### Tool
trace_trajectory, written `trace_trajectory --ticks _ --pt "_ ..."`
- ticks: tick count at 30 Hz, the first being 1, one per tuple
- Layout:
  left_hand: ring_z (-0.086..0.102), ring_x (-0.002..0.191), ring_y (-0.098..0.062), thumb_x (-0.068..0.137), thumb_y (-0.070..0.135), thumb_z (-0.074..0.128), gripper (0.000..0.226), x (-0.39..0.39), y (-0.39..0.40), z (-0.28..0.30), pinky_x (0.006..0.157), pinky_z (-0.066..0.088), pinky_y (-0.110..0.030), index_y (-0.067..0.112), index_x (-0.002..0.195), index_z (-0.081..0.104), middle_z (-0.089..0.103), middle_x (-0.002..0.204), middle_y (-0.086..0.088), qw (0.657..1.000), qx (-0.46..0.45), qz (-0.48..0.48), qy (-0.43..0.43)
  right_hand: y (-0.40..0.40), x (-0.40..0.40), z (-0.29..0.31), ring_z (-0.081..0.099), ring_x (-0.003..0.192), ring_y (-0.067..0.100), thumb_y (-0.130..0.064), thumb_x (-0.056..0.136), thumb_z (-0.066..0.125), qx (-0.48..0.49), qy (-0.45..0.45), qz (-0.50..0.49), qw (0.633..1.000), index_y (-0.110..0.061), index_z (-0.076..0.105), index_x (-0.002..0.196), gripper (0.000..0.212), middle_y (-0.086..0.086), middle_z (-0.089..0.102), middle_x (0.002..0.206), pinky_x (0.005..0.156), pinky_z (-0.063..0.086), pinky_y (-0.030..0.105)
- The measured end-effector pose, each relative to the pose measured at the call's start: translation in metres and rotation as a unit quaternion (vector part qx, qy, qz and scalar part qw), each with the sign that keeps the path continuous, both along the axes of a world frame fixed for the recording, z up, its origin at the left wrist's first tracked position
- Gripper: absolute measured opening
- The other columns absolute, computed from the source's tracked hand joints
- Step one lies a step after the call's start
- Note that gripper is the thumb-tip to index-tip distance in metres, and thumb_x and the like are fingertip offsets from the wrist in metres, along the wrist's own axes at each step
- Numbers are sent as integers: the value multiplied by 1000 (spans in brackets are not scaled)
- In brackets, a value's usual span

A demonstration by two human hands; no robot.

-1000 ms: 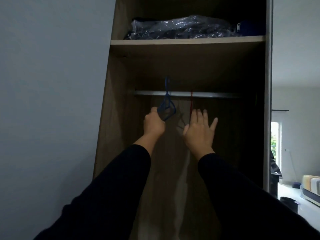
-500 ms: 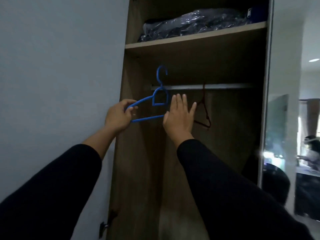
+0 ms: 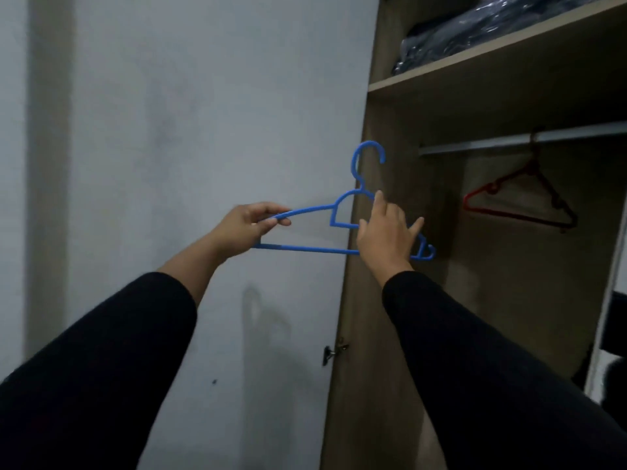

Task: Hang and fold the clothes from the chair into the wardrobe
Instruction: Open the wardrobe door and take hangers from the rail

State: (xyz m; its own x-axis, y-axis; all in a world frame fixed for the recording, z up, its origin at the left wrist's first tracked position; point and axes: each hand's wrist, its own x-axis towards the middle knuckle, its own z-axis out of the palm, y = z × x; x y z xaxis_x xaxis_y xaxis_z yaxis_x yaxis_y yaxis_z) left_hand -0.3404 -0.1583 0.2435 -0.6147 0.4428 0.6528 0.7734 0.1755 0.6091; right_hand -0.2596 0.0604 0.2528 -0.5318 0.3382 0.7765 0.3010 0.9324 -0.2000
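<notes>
Blue hanger out of the wardrobe

The left hand (image 3: 242,228) pinches one end of the blue hanger (image 3: 314,227). The right hand (image 3: 386,240) reaches over its other side, fingers loose.

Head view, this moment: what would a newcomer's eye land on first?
The blue hanger, held mid-air before the grey wall; the left hand pinches one end, the right hand is at the other shoulder. Next, the red hanger on the wardrobe rail.
</notes>
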Motion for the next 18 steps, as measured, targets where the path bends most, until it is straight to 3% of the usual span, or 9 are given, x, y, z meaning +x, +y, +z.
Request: trace_trajectory --ticks 4,7,10,13,18 --pt "58 79 18 96 7 50 25 25 -53 -12 72 40 1 16 116 63 68 94 8 999 -20 50 -6 -34 7 -11 46 121 30 -26 100 39 -11 7 72 997 -7 39 137 42 14 47 132 103 32 46" --pt "59 79 2 92 14 57 19 40 -92 -23 71 44 -15 22 105 68 68 84 8 991 -3 131 -30 -67 12 -21 53 105 36 -23 100 39 -53 -3 166 985 -2 52 115 29 19 55 117 86 40 40" --pt "57 83 -9 90 19 60 15 55 -136 -37 63 42 -15 23 100 71 66 86 4 973 -12 226 -39 -113 20 -37 51 81 32 -22 101 37 -58 -47 223 972 -5 48 109 21 16 56 92 68 38 36" --pt "54 82 -10 91 23 61 17 79 -188 -51 62 41 -15 18 104 70 61 87 3 951 -27 302 -55 -168 29 -56 47 74 28 -20 102 36 -73 -74 254 961 -7 43 108 16 11 50 83 64 35 34" --pt "59 97 -16 90 24 62 25 125 -286 -78 80 46 -24 16 113 67 66 104 -4 908 -31 404 -104 -259 45 -87 46 73 25 -15 101 37 -124 -112 342 925 -6 43 114 17 8 45 82 64 35 33"
